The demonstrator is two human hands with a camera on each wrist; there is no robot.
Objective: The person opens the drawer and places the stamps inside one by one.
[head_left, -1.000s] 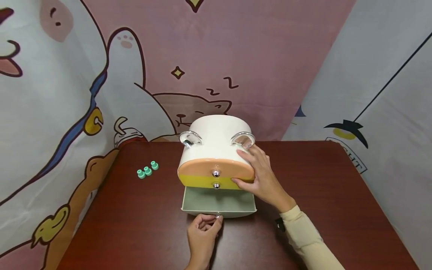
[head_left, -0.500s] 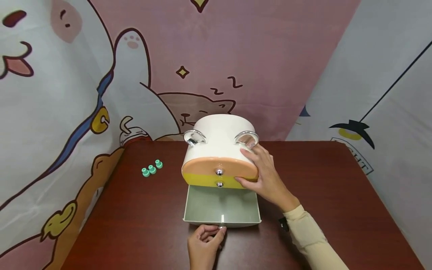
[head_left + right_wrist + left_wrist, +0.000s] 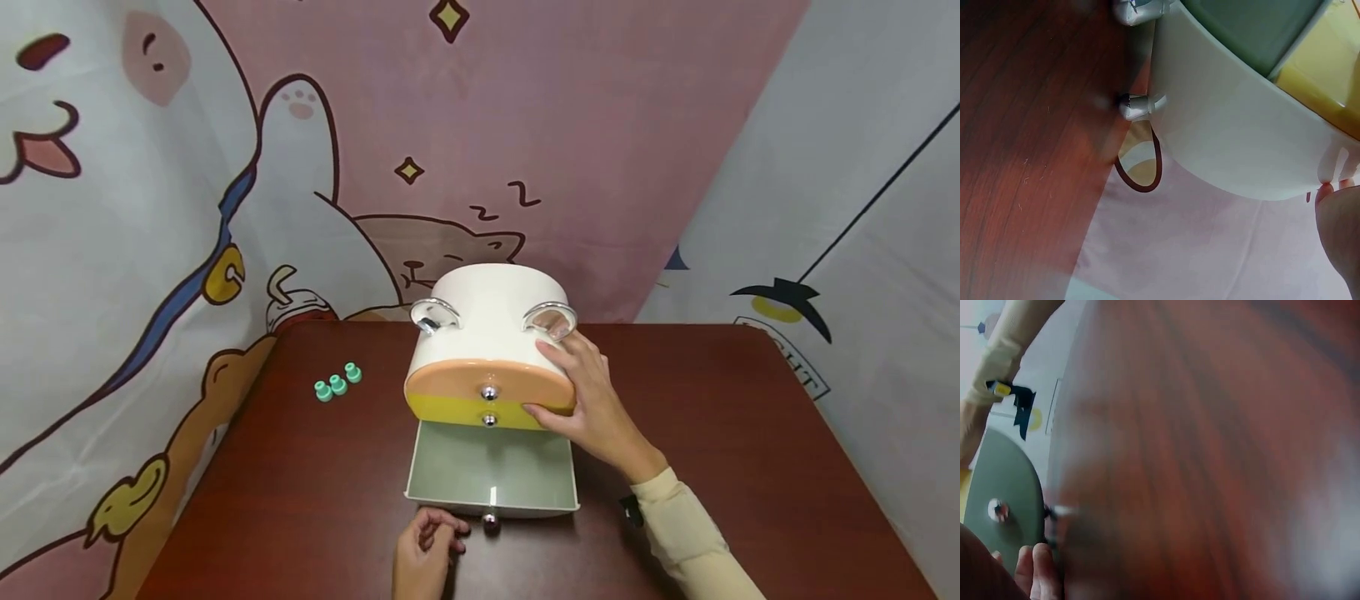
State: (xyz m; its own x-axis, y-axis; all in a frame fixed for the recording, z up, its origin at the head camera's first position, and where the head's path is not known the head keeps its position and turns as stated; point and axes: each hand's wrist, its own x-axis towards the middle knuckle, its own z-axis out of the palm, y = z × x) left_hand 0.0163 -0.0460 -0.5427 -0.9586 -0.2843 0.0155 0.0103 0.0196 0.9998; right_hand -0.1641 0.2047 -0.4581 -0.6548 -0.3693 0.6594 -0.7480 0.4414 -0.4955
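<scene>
A small white drawer cabinet (image 3: 491, 333) with silver ear-shaped loops on top stands on the table, its orange drawer front (image 3: 450, 379) and yellow drawer front (image 3: 450, 408) closed. The green bottom drawer (image 3: 491, 467) is pulled out and shows a bare floor. My right hand (image 3: 596, 408) grips the cabinet's right side, thumb on the front and fingers along the side. Just left of the drawer's silver knob (image 3: 491, 522), my left hand (image 3: 427, 554) is loosely curled and holds nothing. In the left wrist view, the drawer front (image 3: 1010, 481) and its knob are beyond the fingertips (image 3: 1041, 556).
Three small turquoise peg-like pieces (image 3: 337, 385) stand in a row on the dark red-brown table (image 3: 300, 492), left of the cabinet. Behind the table hangs a cartoon-printed cloth (image 3: 585, 142).
The bottom drawer has slid farther out toward me. My left hand has let go of its knob and moved a little to the left. My right hand keeps its grip on the cabinet.
</scene>
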